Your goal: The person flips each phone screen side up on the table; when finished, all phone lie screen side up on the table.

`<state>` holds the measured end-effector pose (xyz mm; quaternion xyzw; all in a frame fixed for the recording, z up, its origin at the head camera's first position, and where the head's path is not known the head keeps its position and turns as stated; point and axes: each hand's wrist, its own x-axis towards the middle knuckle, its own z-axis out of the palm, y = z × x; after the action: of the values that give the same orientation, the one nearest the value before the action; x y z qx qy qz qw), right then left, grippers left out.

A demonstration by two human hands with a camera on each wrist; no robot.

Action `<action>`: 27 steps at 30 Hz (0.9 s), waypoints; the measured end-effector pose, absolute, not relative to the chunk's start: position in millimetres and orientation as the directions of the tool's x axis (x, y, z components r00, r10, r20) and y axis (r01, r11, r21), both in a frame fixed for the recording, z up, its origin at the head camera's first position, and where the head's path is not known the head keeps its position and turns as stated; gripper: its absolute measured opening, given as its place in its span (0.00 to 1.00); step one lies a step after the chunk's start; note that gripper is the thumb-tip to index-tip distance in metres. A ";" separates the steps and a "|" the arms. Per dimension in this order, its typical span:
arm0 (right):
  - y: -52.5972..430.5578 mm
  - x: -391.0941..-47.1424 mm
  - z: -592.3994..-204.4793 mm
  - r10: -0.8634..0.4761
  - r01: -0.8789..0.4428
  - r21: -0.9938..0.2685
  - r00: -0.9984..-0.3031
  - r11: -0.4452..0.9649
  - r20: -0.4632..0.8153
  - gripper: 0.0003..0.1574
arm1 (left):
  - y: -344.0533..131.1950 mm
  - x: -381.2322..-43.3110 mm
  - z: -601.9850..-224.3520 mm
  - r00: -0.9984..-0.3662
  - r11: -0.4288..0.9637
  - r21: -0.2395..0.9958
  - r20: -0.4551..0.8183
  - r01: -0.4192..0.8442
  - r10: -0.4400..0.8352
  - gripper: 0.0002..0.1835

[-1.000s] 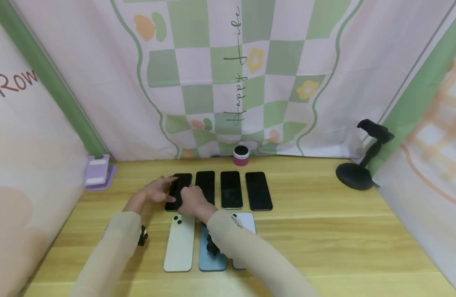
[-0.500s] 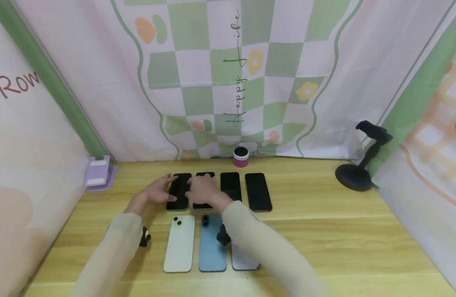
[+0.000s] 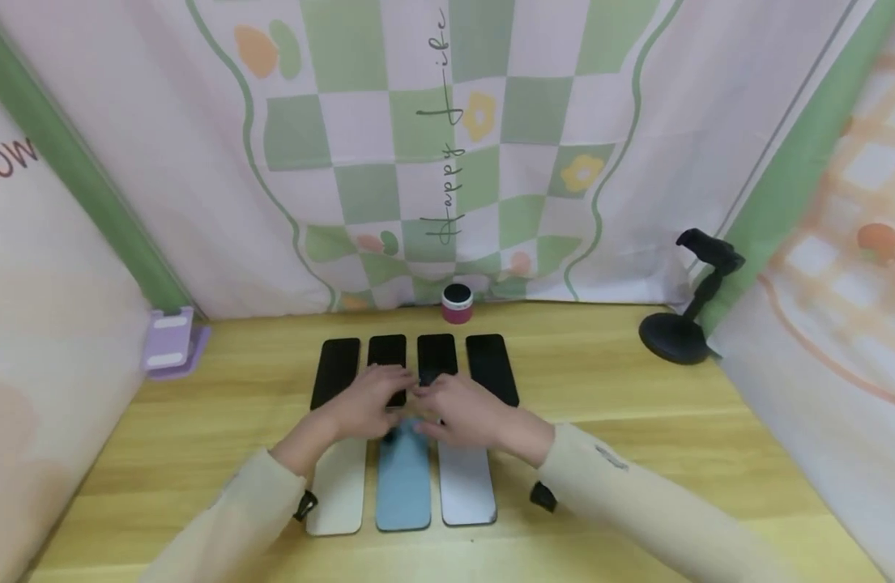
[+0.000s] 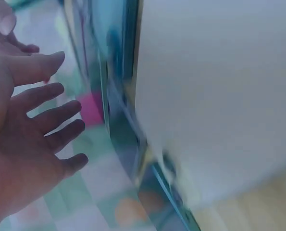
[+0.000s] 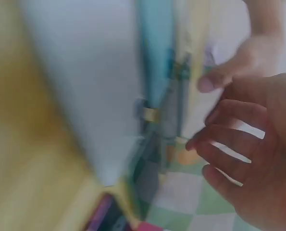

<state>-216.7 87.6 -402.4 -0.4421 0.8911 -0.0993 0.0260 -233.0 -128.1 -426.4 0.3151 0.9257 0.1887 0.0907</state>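
Phone (image 3: 404, 490), blue-backed, long axis front-to-back, lies beneath left hand (image 3: 363, 405) and right hand (image 3: 465, 411), both empty, fingers apart, about equally near.

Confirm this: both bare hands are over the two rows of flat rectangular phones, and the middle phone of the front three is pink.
The colour is wrong: the flat rectangular middle front phone is blue, not pink, as the head view shows. The rest stands: the bare left hand and bare right hand are over the two rows of phones.
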 end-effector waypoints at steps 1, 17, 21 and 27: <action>93.6 -211.2 -406.8 -0.799 -0.792 -0.173 -0.600 0.586 0.042 0.25 | -123.6 -228.2 -427.3 -0.776 0.729 0.390 -0.058 0.562 0.629 0.30; 153.1 -144.8 -444.5 -0.676 -0.655 -0.169 -0.711 0.737 -0.194 0.53 | -89.6 -195.2 -441.9 -0.729 0.764 0.202 -0.231 0.613 0.645 0.43; 151.6 -140.2 -447.5 -0.665 -0.650 -0.144 -0.730 0.746 -0.158 0.54 | -87.2 -194.2 -442.8 -0.732 0.765 0.185 -0.219 0.617 0.645 0.43; 147.3 -135.2 -449.0 -0.635 -0.622 -0.128 -0.761 0.772 -0.134 0.53 | -86.0 -192.9 -444.9 -0.735 0.763 0.164 -0.204 0.626 0.647 0.43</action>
<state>-135.2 147.3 -449.0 -0.3352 0.9375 -0.0379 0.0850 -192.9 -86.0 -444.9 0.3419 0.9304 0.0423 0.1254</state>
